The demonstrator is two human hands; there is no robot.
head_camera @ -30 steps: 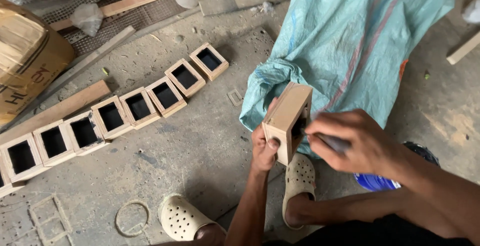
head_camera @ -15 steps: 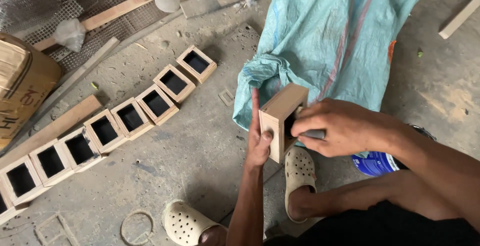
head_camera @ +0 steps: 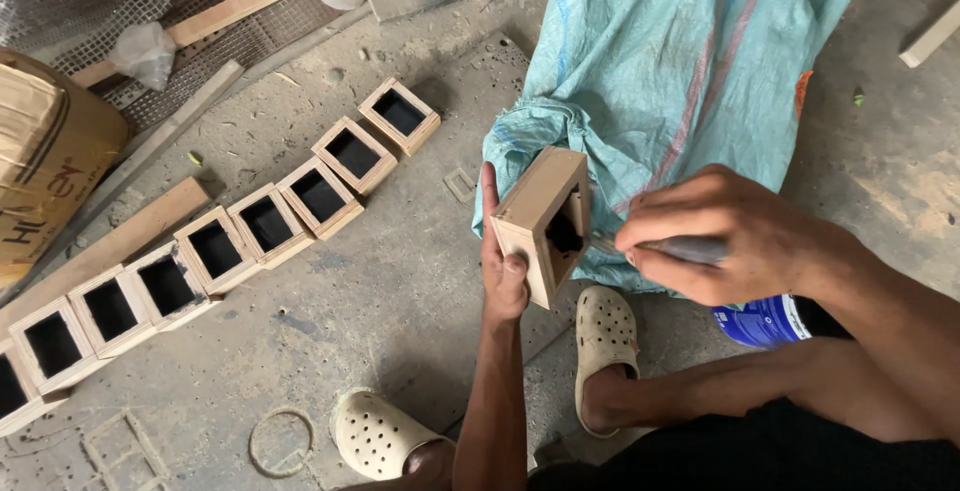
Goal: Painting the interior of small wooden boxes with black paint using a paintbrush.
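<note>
The small square box of pale wood with a black-painted inside [head_camera: 545, 221] is held up at the centre of the frame, above the dusty concrete floor [head_camera: 400, 301], its open mouth turned to the right and its long side running from lower left to upper right. It is gripped from the left by the left hand [head_camera: 503, 266], whose fingers are closed round its near edge and back wall. From the right, the right hand [head_camera: 725, 241] is closed on a thin grey-handled tool, probably a brush [head_camera: 680, 249], whose tip is pointed left into the dark opening; the tip itself is hidden inside. The right hand is thus level with the box and just beside it.

At the left of the frame, a diagonal row of similar black-lined wooden boxes [head_camera: 215, 251] is laid on the floor, well apart from the hands, with bare floor between. Behind the held box a teal woven plastic sack [head_camera: 680, 61] is spread, close on the right side. Below it, a blue-and-white tin [head_camera: 765, 321] is partly hidden by the right forearm.
</note>
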